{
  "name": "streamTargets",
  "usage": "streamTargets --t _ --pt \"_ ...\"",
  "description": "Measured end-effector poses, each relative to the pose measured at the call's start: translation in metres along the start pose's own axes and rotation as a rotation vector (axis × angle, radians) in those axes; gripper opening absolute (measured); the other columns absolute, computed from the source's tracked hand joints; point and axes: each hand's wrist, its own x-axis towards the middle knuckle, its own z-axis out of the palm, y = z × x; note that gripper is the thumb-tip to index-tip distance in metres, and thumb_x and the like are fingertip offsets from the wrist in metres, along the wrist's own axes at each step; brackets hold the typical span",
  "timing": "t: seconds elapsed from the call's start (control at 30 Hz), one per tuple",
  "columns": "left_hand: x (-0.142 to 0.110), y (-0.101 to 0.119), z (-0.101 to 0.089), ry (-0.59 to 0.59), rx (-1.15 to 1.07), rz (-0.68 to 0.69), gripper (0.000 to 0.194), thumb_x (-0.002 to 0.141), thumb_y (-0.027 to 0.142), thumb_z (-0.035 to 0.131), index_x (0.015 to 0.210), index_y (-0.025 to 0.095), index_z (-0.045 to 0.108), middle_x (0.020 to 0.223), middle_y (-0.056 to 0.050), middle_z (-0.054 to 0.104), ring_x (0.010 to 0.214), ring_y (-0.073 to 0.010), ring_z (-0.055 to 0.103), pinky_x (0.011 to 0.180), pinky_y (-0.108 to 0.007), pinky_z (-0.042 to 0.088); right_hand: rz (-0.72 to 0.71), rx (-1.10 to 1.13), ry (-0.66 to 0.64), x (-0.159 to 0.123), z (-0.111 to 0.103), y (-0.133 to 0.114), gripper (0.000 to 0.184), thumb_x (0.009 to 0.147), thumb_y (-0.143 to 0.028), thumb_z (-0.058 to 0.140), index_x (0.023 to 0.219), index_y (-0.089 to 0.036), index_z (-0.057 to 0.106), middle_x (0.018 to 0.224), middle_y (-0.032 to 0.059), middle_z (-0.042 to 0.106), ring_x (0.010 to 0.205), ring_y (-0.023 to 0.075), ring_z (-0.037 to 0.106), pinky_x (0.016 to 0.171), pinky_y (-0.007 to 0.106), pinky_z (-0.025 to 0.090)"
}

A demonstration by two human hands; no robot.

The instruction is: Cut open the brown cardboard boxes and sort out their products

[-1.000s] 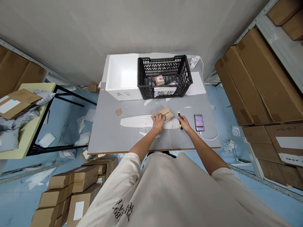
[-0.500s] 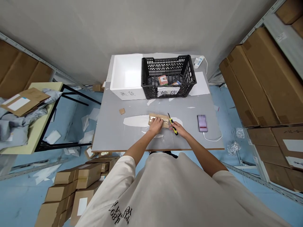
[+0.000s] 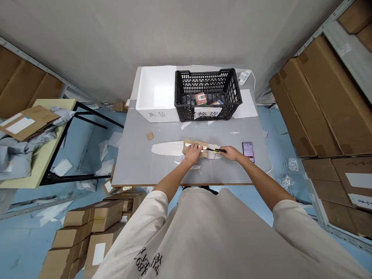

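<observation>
A small cardboard box (image 3: 204, 154) with shiny clear tape along its top lies on the grey table (image 3: 136, 162). Over its left half rests my left hand (image 3: 193, 153), fingers bent and pressing it down. My right hand (image 3: 231, 152) is wrapped round a yellow-and-black utility knife (image 3: 216, 150). The blade points left and lies at the taped top near the box's right end; whether it has cut into the tape cannot be made out.
Behind are a white foam box (image 3: 158, 114) and a black plastic crate (image 3: 209, 101) with small packs inside. A cardboard scrap (image 3: 149, 136) lies left, a phone (image 3: 248, 151) right. Cartons (image 3: 109, 217) stand on the floor; large boxes (image 3: 325, 97) fill the right shelf.
The utility knife has turned from steeply slanted to nearly level, its blade now at the box. My right hand has shifted right and slightly up. My left hand stays on the box.
</observation>
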Motion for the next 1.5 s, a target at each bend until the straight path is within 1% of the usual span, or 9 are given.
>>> streamTargets --t 0.2,0.33,0.57,0.7,0.9,1.07,1.27,1.43,1.5 --pt "-0.002 -0.001 0.002 0.006 -0.047 -0.001 0.052 0.08 0.012 0.07 0.126 0.024 0.05 0.128 -0.013 0.051 0.123 -0.0293 0.047 0.103 -0.043 0.038 -0.067 -0.206 -0.002 0.038 -0.004 -0.015 0.007 0.08 -0.033 0.072 0.082 -0.026 0.072 0.089 0.0067 0.074 0.084 0.026 0.065 0.075 0.033 0.044" --pt "-0.002 0.0 0.001 -0.018 -0.055 -0.018 0.053 0.08 0.015 0.072 0.127 0.026 0.049 0.13 -0.012 0.05 0.124 -0.0302 0.047 0.104 -0.044 0.038 0.021 -0.203 -0.09 0.051 -0.007 -0.017 0.008 0.077 -0.034 0.074 0.08 -0.027 0.072 0.084 0.0064 0.073 0.084 0.0266 0.066 0.076 0.035 0.045" --pt "0.0 -0.002 0.002 0.002 -0.051 -0.024 0.051 0.082 0.016 0.071 0.127 0.026 0.05 0.13 -0.012 0.05 0.124 -0.0312 0.048 0.103 -0.045 0.04 0.145 0.18 -0.337 0.024 0.001 0.014 0.034 0.076 -0.057 0.071 0.072 -0.024 0.067 0.062 0.0012 0.064 0.056 0.0163 0.056 0.054 0.029 0.044" --pt "-0.001 -0.002 0.003 0.004 -0.052 -0.017 0.054 0.08 0.016 0.075 0.126 0.025 0.049 0.13 -0.013 0.05 0.123 -0.0312 0.049 0.103 -0.045 0.04 0.201 0.229 -0.325 0.014 0.01 0.014 0.038 0.078 -0.062 0.069 0.075 -0.024 0.065 0.066 0.0009 0.066 0.055 0.015 0.055 0.054 0.028 0.044" --pt "-0.003 -0.003 0.001 -0.003 -0.014 -0.001 0.053 0.082 0.017 0.073 0.128 0.027 0.049 0.129 -0.011 0.051 0.122 -0.0293 0.048 0.102 -0.043 0.039 0.076 0.159 -0.205 0.028 0.019 0.006 0.025 0.081 -0.049 0.064 0.086 -0.025 0.066 0.071 -0.0013 0.064 0.059 0.0139 0.053 0.051 0.025 0.038" --pt "-0.004 -0.003 0.001 0.006 -0.03 -0.003 0.053 0.082 0.019 0.074 0.128 0.025 0.049 0.128 -0.012 0.051 0.122 -0.0299 0.048 0.103 -0.043 0.038 0.126 0.189 -0.339 0.027 0.018 0.013 0.03 0.082 -0.053 0.062 0.081 -0.024 0.063 0.064 -0.0007 0.061 0.053 0.0137 0.049 0.05 0.026 0.037" --pt "-0.005 -0.001 0.003 0.008 -0.056 -0.02 0.056 0.082 0.017 0.073 0.131 0.026 0.047 0.13 -0.012 0.05 0.124 -0.03 0.048 0.104 -0.043 0.035 0.134 0.218 -0.307 0.027 0.026 0.011 0.033 0.083 -0.056 0.065 0.084 -0.023 0.062 0.069 -0.0012 0.062 0.058 0.0129 0.052 0.054 0.024 0.039" --pt "-0.004 -0.001 0.004 -0.001 -0.066 -0.027 0.052 0.084 0.015 0.07 0.129 0.026 0.048 0.13 -0.012 0.051 0.123 -0.0298 0.049 0.105 -0.044 0.034 0.142 0.341 -0.426 0.021 0.025 0.015 0.035 0.082 -0.057 0.066 0.08 -0.022 0.06 0.068 -0.0003 0.064 0.06 0.0146 0.055 0.055 0.025 0.041" --pt "-0.004 -0.001 0.004 -0.004 -0.066 -0.031 0.05 0.084 0.015 0.068 0.129 0.026 0.049 0.131 -0.013 0.051 0.124 -0.0304 0.048 0.105 -0.044 0.034 0.131 0.361 -0.404 0.018 0.024 0.016 0.035 0.082 -0.056 0.066 0.079 -0.022 0.06 0.067 -0.0005 0.064 0.059 0.0144 0.054 0.054 0.025 0.04"
